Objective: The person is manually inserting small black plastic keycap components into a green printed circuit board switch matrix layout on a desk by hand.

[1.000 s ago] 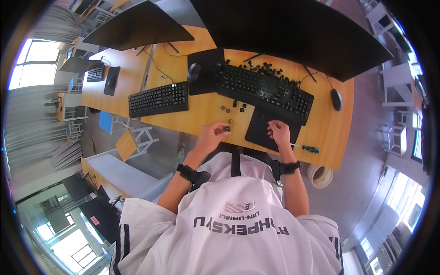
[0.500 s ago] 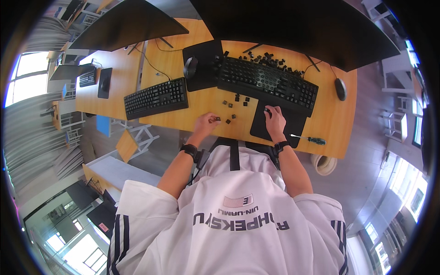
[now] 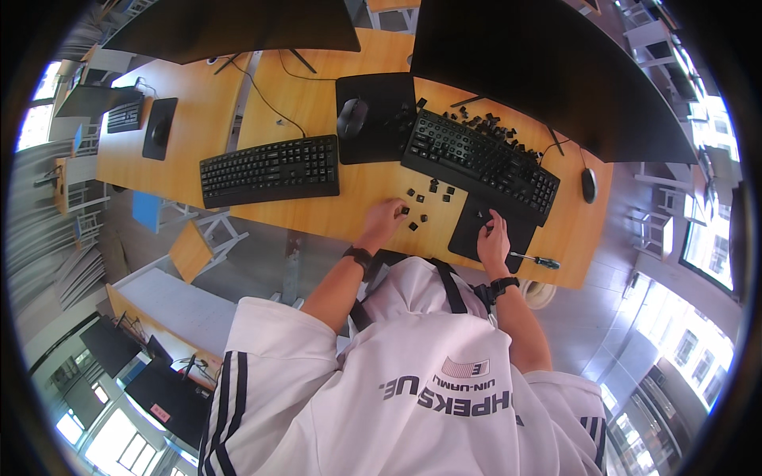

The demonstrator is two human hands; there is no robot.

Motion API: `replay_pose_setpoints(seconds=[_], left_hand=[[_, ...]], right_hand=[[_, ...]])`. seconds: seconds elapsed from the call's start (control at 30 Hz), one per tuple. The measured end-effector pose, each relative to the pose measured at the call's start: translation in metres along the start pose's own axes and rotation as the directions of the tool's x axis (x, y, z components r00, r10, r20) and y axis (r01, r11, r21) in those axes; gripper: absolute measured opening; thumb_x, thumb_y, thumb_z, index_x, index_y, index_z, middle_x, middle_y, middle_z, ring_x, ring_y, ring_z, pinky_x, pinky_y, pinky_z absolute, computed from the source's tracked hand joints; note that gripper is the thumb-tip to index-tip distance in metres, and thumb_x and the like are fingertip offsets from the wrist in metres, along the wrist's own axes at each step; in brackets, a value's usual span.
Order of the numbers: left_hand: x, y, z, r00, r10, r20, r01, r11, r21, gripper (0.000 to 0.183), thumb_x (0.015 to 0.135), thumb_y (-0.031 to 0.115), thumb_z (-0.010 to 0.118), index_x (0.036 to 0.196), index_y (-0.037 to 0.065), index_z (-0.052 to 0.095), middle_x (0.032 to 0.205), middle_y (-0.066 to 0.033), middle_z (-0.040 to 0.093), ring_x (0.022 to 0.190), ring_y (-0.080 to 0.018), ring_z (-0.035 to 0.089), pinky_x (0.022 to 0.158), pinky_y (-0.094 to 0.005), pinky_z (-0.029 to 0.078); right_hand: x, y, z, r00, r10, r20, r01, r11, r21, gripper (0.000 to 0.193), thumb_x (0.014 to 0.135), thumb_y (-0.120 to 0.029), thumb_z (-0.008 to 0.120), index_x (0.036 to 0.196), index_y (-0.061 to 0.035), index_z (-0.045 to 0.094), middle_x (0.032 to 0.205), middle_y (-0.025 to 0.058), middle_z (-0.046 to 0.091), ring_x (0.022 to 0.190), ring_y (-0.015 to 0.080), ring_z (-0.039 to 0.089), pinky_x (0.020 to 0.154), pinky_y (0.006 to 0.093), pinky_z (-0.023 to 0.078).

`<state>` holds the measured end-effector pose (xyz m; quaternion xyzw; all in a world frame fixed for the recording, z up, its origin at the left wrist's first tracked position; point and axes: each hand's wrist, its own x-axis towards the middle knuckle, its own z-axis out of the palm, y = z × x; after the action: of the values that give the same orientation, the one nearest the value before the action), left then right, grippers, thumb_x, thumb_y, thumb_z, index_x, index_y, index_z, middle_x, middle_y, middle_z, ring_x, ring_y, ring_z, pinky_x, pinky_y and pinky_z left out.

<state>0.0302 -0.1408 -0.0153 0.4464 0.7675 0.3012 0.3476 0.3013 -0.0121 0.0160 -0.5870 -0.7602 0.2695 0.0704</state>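
Observation:
My left hand (image 3: 382, 222) is over the wooden table, with its fingertips closed on a small black keycap (image 3: 405, 211). Several loose keycaps (image 3: 424, 217) lie scattered just right of those fingers. Over a black mouse pad (image 3: 468, 238), my right hand (image 3: 494, 242) has its fingers bent together, and what they may hold is too small to make out. A small dark piece (image 3: 479, 214) shows right by its fingertips. Beyond both hands stands a black keyboard (image 3: 444, 147), with patches that look stripped of caps and a heap of keycaps (image 3: 492, 127) along its far edge.
A screwdriver (image 3: 546, 262) lies right of the pad, near the table's front edge. To the left are a second keyboard (image 3: 270, 170) and a mouse (image 3: 352, 117) on another pad. Another mouse (image 3: 589, 185) sits far right. Large monitors (image 3: 548, 71) stand at the back.
The view has turned and shifted, so the table sits differently in the picture. My right hand has drawn slightly nearer over the pad; my left still pinches a keycap beside the loose ones.

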Motion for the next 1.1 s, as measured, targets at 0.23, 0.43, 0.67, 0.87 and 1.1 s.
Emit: replay_pose_setpoints(seconds=[0.23, 0.43, 0.67, 0.87, 1.1], left_hand=[[0.001, -0.012, -0.004, 1.0, 0.013, 0.019, -0.012, 0.999, -0.041, 0.036, 0.08, 0.021, 0.075, 0.114, 0.013, 0.065, 0.077, -0.0061, 0.066, 0.068, -0.0239, 0.064, 0.062, -0.0367, 0.051], [0.014, -0.005, 0.003, 0.98, -0.182, -0.082, 0.178, 0.983, -0.056, 0.048, 0.085, 0.031, 0.073, 0.125, 0.011, 0.055, 0.073, -0.0032, 0.062, 0.073, -0.0251, 0.065, 0.068, -0.0389, 0.051], [0.039, 0.01, 0.004, 0.98, -0.017, -0.198, 0.008, 0.999, -0.05, 0.035, 0.087, 0.029, 0.07, 0.115, 0.01, 0.061, 0.079, -0.0049, 0.066, 0.079, -0.0269, 0.066, 0.072, -0.0398, 0.052], [0.043, 0.008, 0.01, 0.978, -0.079, -0.193, 0.063, 0.994, -0.091, 0.021, 0.086, 0.024, 0.07, 0.101, 0.009, 0.066, 0.084, -0.0081, 0.068, 0.08, -0.0281, 0.066, 0.071, -0.04, 0.052], [0.05, 0.002, 0.011, 0.976, -0.13, -0.176, 0.099, 0.98, -0.173, 0.017, 0.086, 0.022, 0.071, 0.094, 0.007, 0.067, 0.086, -0.0099, 0.071, 0.08, -0.0279, 0.068, 0.07, -0.038, 0.053]], right_hand=[[-0.015, -0.012, -0.002, 0.988, 0.155, 0.014, -0.156, 0.986, 0.061, 0.024, 0.086, -0.009, 0.063, 0.108, -0.0091, 0.054, 0.07, 0.0062, 0.056, 0.067, 0.0237, 0.06, 0.062, 0.0376, 0.047], [-0.033, 0.006, 0.007, 0.98, 0.14, 0.141, -0.147, 0.988, 0.04, 0.024, 0.084, -0.012, 0.064, 0.106, -0.0084, 0.055, 0.076, 0.0084, 0.063, 0.072, 0.0253, 0.064, 0.064, 0.0371, 0.049], [-0.058, 0.029, 0.025, 0.916, 0.199, 0.349, -0.22, 0.975, 0.022, 0.027, 0.084, -0.012, 0.065, 0.11, -0.0047, 0.059, 0.081, 0.0096, 0.066, 0.069, 0.0232, 0.068, 0.065, 0.0346, 0.053], [-0.061, 0.037, 0.023, 0.923, 0.188, 0.336, -0.222, 0.973, 0.066, 0.024, 0.085, -0.007, 0.062, 0.109, -0.0015, 0.059, 0.081, 0.0106, 0.065, 0.062, 0.0222, 0.068, 0.058, 0.0329, 0.053], [-0.055, 0.026, 0.024, 0.909, 0.18, 0.375, -0.239, 0.964, 0.117, 0.018, 0.087, -0.008, 0.061, 0.102, 0.0022, 0.062, 0.077, 0.0116, 0.066, 0.061, 0.0214, 0.068, 0.057, 0.0316, 0.054]])
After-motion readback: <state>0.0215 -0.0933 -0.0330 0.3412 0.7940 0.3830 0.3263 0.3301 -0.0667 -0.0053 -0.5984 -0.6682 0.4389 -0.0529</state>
